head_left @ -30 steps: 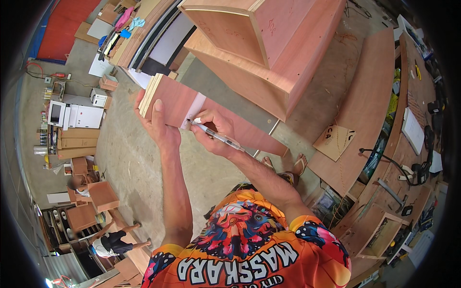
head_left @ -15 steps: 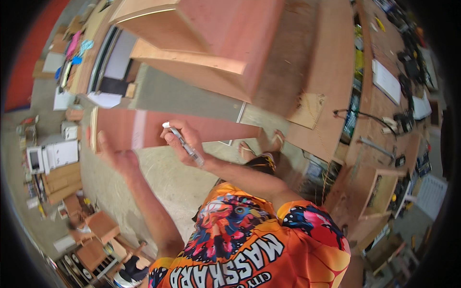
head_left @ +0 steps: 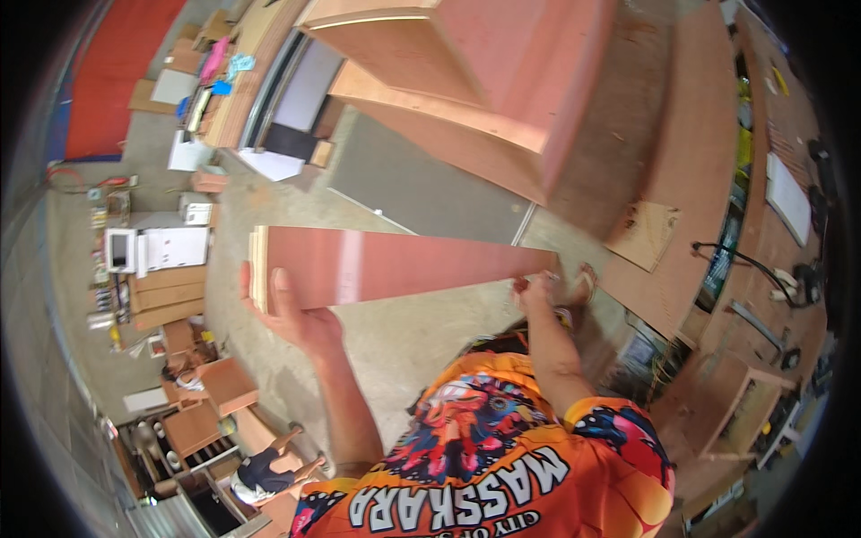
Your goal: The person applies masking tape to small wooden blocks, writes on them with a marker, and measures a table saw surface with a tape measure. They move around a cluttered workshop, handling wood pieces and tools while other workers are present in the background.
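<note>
A stack of long reddish plywood boards [head_left: 430, 264] lies across in front of me, with a pale band over its face near the left end. My left hand [head_left: 291, 309] is closed around that left end, thumb on the top face and fingers behind the layered edges. At the narrow-looking right end, my right hand [head_left: 535, 290] is closed against the near corner of the boards. A small pale bit shows at its fingers; the pen there is mostly hidden.
A large wooden cabinet [head_left: 466, 108] stands beyond the boards, beside a grey panel [head_left: 421, 170] on the floor. To the right runs a workbench [head_left: 744, 332] with tools and an open wooden box. Another person [head_left: 269, 475] sits at the lower left among wooden drawers [head_left: 229, 384].
My right hand, holding a white-ended pen over the boards earlier, has moved right to their far end. The left hand keeps its hold. The whole view has shifted.
</note>
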A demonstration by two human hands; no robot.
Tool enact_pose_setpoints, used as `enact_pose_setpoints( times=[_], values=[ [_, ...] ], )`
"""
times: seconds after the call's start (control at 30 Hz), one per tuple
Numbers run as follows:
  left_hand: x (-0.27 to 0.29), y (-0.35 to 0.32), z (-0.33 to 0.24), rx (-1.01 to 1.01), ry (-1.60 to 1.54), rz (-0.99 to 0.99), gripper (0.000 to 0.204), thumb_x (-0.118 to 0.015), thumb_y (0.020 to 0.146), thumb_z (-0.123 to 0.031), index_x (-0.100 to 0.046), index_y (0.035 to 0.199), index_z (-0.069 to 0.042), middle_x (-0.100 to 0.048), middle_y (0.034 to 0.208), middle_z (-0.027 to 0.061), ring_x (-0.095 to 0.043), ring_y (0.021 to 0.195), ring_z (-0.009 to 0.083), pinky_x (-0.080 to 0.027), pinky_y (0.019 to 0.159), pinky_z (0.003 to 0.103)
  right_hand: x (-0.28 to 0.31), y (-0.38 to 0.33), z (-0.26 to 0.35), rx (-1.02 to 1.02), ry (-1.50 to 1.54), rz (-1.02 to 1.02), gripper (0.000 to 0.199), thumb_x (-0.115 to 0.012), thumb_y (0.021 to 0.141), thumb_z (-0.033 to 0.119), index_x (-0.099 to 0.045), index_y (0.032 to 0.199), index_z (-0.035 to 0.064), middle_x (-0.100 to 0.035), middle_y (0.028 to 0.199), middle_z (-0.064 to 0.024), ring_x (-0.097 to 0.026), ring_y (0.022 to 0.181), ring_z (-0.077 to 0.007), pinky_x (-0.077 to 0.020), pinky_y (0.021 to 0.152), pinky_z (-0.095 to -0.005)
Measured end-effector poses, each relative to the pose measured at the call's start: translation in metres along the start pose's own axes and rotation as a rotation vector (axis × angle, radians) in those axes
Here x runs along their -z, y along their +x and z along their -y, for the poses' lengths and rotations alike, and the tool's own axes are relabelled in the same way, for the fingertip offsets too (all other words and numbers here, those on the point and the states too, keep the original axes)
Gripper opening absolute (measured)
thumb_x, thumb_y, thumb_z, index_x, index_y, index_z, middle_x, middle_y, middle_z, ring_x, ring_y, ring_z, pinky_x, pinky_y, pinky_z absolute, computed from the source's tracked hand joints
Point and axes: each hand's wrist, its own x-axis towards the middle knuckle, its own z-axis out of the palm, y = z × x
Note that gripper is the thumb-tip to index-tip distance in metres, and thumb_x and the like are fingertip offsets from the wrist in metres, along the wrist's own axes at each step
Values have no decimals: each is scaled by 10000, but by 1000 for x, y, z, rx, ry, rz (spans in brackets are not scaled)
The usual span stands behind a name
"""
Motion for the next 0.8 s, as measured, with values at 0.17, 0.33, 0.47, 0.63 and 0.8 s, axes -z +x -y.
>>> enact_pose_setpoints(
  times=[0.17,0.33,0.47,0.63,0.8],
  values=[
    [-10,-30,-26,7,11,128,701,-707,971,-282,-341,1515,-35,-503,1402,191,-558,1259,286,-520,1033,428,15,13,-10,-165,62,63,322,-485,1038,339,-599,1236,112,-714,1087,-80,-655,871,-298,-552,895,-529],
    [26,-67,-45,-2,112,160,906,-691,927,-509,-254,1556,-26,-458,1477,260,-515,1337,398,-462,1104,539,16,-16,-28,42,-35,71,402,-655,956,263,-595,1318,99,-692,1215,-98,-662,1014,-273,-549,942,-473],
    [51,-89,-58,-3,105,157,1043,-765,819,-620,-265,1517,-29,-490,1435,294,-512,1346,405,-442,1112,551,49,-11,-45,143,-174,121,423,-718,923,242,-618,1298,73,-703,1211,-102,-673,1030,-246,-558,940,-439],
    [61,-114,-78,83,65,116,1080,-865,699,-691,-320,1383,-57,-584,1320,287,-596,1258,385,-448,1104,539,83,19,-56,668,-712,480,453,-796,882,215,-648,1272,40,-718,1205,-107,-687,1050,-212,-570,938,-396],
    [82,-108,-82,130,-234,339,899,-949,690,-509,-378,1266,-119,-679,1258,264,-657,1207,411,-492,1082,591,54,23,-31,406,-382,403,429,-743,902,299,-650,1242,54,-715,1163,-112,-691,1012,-225,-582,904,-398]
  ],
)
